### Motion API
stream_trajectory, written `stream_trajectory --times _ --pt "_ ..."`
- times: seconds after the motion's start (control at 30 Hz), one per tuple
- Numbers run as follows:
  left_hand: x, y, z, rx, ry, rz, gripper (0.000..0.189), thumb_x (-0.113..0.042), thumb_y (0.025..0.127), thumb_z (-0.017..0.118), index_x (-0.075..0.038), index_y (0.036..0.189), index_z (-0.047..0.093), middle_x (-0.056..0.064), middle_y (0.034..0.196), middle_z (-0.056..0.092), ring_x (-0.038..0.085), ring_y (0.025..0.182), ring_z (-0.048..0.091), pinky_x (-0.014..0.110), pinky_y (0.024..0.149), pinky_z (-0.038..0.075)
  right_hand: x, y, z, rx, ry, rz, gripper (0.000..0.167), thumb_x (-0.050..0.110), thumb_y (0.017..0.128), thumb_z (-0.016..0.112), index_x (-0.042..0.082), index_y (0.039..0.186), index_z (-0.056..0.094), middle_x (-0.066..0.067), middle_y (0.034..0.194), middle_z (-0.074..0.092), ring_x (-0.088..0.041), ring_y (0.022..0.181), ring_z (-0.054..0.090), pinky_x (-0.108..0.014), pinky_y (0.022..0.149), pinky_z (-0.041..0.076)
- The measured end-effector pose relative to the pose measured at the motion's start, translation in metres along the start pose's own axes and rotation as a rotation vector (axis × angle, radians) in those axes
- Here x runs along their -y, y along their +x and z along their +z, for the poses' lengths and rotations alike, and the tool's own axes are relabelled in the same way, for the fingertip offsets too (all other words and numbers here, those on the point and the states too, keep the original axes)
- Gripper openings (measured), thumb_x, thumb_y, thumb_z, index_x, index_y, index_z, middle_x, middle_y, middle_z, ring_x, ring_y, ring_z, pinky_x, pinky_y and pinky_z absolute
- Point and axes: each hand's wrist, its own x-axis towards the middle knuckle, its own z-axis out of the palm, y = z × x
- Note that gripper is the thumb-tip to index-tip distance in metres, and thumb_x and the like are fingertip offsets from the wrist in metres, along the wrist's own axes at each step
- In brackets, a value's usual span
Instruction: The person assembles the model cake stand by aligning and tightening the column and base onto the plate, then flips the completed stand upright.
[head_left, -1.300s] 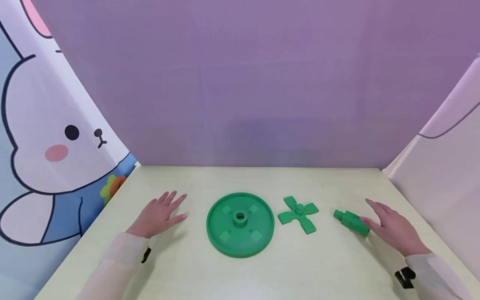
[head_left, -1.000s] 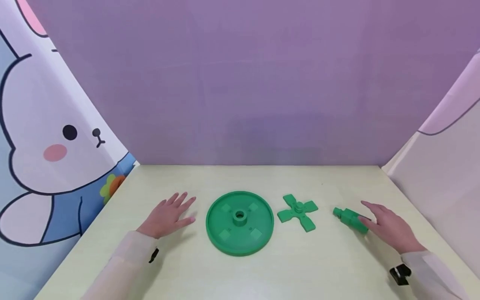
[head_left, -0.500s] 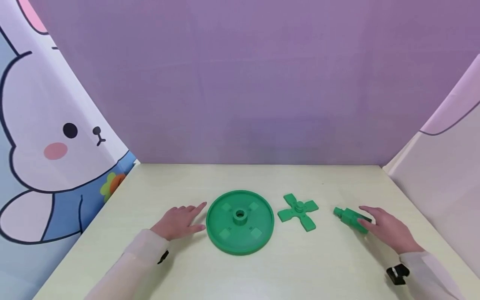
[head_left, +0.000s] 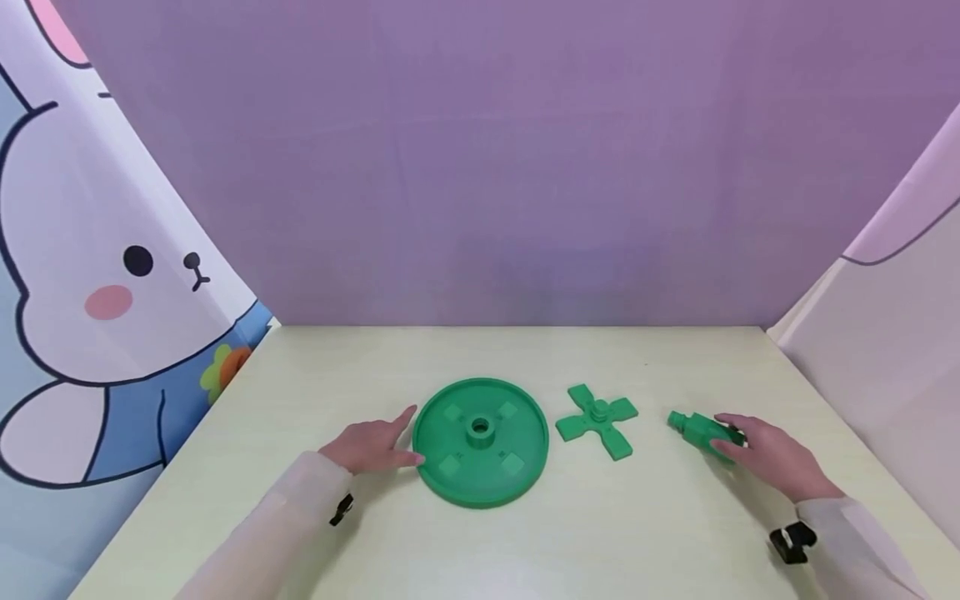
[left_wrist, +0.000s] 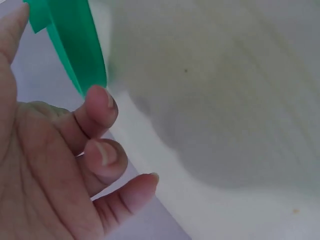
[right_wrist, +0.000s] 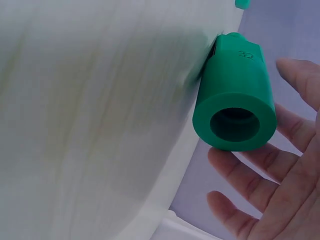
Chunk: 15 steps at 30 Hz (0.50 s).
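In the head view, my left hand [head_left: 372, 446] is at the left rim of a round green disc [head_left: 517, 442] with a raised hub and a central hole. Its index finger and thumb reach the rim; the left wrist view shows the other fingers loosely bent beside the disc's edge [left_wrist: 80, 45]. My right hand [head_left: 776, 454] is around a green stepped cylinder [head_left: 697, 429] lying on the table, thumb over its near side. A wide hollow end of this cylinder [right_wrist: 235, 77] faces the right wrist camera, with fingers spread loosely beside and beneath it, some gap showing.
A flat green four-bladed cross piece [head_left: 597, 419] with a round centre knob lies between the disc and the cylinder. All parts lie on a pale table [head_left: 600, 533]. A purple cloth wall [head_left: 480, 167] rises behind it, with printed cloth [head_left: 82, 208] at the left.
My left hand has moved right to the disc's rim, its other fingers folding in. The right hand has shifted slightly left and drawn closer around the cylinder. The green parts stay put.
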Motion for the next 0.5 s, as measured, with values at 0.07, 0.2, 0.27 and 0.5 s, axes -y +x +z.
stream_trajectory --times 0.07,0.2,0.27,0.5 --pt "-0.001 0.0016 0.0006 0.009 0.024 -0.004 0.09 -0.053 0.086 0.063 -0.002 0.15 0.026 0.011 0.104 0.067 0.03 0.104 0.061 0.048 0.084 0.049 -0.0003 0.0011 -0.0009 0.016 0.001 0.016 0.056 0.032 0.089 0.067 -0.008 0.126 0.054 -0.035 0.12 0.054 -0.05 0.107 0.053 -0.056 0.073 0.046" --pt "-0.0015 0.0027 0.0027 0.034 0.028 -0.016 0.091 -0.053 0.086 0.063 -0.001 0.15 0.025 0.015 0.111 0.065 0.033 0.108 0.06 0.049 0.086 0.047 -0.0008 0.003 -0.0018 0.034 0.014 0.033 0.057 0.031 0.087 0.069 -0.008 0.127 0.053 -0.036 0.119 0.054 -0.048 0.104 0.054 -0.056 0.073 0.045" --pt "-0.0022 0.0027 0.0026 0.04 0.015 -0.027 0.091 -0.053 0.086 0.063 -0.001 0.15 0.024 0.016 0.117 0.063 0.034 0.112 0.058 0.051 0.089 0.046 -0.001 0.0039 -0.0015 0.04 0.019 0.036 0.057 0.028 0.087 0.069 -0.008 0.127 0.052 -0.036 0.119 0.054 -0.049 0.103 0.054 -0.056 0.073 0.045" --pt "-0.0045 0.0038 0.0017 0.054 -0.052 -0.031 0.098 -0.058 0.082 0.066 -0.008 0.153 0.02 0.012 0.116 0.063 0.031 0.109 0.057 0.052 0.088 0.045 -0.0054 0.0078 0.0033 0.049 0.064 0.037 0.06 0.021 0.082 0.073 -0.011 0.127 0.049 -0.037 0.112 0.056 -0.045 0.094 0.057 -0.055 0.073 0.045"
